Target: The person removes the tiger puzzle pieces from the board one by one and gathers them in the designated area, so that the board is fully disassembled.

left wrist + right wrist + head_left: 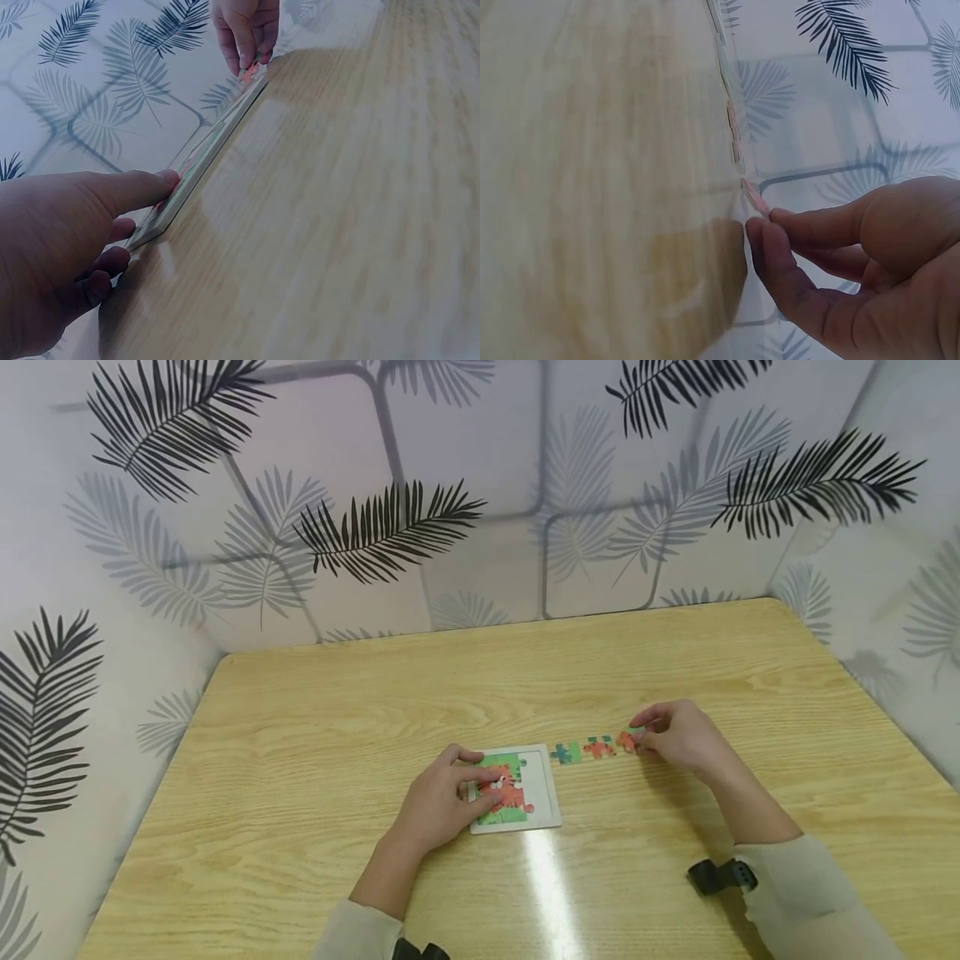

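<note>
A white-framed jigsaw tray (552,797) lies on the table, its left part filled with green and orange pieces showing a cartoon animal. My left hand (438,797) rests over the tray's left side. Its thumb (142,191) and fingertips touch the assembled picture, and the other fingers bend beside the tray's edge. To the right of the tray, my right hand (678,735) pinches an orange and green puzzle piece (755,199) between thumb and fingers; this piece looks tilted. Between hand and tray lie a blue-green piece (566,753) and an orange and teal piece (599,747).
The wooden table (337,710) reaches back to a wall covering (480,560) with a leaf pattern. Black straps with small devices (720,876) sit on both sleeves. A bright reflection lies on the wood below the tray.
</note>
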Motion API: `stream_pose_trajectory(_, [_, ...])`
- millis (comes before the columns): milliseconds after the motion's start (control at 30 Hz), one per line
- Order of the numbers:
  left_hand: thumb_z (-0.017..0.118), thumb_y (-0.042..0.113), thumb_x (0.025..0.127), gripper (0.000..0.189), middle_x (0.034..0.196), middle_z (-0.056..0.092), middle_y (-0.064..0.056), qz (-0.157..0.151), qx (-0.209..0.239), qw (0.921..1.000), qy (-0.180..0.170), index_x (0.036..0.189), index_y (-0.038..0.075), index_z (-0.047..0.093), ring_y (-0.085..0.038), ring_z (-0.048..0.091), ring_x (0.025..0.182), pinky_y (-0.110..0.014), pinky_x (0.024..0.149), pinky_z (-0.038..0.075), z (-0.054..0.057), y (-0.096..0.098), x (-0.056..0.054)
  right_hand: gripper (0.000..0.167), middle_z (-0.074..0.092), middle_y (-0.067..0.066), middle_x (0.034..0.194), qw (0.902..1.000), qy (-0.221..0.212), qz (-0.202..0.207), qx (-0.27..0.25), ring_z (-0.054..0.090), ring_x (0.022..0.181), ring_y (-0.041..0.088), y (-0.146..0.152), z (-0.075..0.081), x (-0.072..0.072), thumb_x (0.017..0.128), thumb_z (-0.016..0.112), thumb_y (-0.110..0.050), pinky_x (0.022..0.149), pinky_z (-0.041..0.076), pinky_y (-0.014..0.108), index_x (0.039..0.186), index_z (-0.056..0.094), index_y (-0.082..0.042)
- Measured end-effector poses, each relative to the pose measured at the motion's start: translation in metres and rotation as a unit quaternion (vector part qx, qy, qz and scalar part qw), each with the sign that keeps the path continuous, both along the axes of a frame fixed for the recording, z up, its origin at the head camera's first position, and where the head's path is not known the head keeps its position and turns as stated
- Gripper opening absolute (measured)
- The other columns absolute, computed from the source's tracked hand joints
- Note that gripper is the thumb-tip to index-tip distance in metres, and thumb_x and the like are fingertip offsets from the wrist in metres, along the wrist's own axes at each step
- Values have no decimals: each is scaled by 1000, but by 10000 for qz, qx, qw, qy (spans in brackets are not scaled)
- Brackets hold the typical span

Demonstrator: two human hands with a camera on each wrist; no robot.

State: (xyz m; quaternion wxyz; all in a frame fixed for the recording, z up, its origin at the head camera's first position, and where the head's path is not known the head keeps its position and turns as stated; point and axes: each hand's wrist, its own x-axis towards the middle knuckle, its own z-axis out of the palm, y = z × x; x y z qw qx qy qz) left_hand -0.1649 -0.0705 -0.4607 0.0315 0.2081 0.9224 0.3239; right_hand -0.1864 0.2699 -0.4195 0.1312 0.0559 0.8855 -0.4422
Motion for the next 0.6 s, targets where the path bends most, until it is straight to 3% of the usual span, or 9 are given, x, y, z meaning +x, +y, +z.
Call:
stream_pose_trajectory(167, [76,40,88,30,126,60,1,-47,10,10000,83,114,24,78,-7,54,77,-23,67,43,1,1,-1,24,66,14,97,9988,102,-76,462,68,77,16,1,1,1,96,65,-12,68,57,29,114,69,4])
stream_pose_trajectory(333, [76,41,88,30,126,60,1,-22,40,10000,48,113,24,78,-6,51,74,-23,66,42,1,2,-1,25,71,15,96,9952,333,-127,914,67,74,17,2,3,2,93,71,-18,65,54,29,108,72,2])
stream_pose_trajectory(433, [76,41,88,29,126,60,2,16,40,10000,15,112,24,78,-6,51,74,-23,66,42,0,1,-1,26,73,15,96,9923,499,-70,1131,65,80,22,1,2,1,92,73,-21,66,52,31,106,74,0])
stream_pose_trajectory(600, [75,41,88,31,127,59,2,3,40,10000,-39,114,24,78,-10,57,85,-24,71,43,0,-1,0,25,74,17,101,9879,686,37,1390,65,98,36,0,1,0,92,72,-22,79,52,44,105,75,-1])
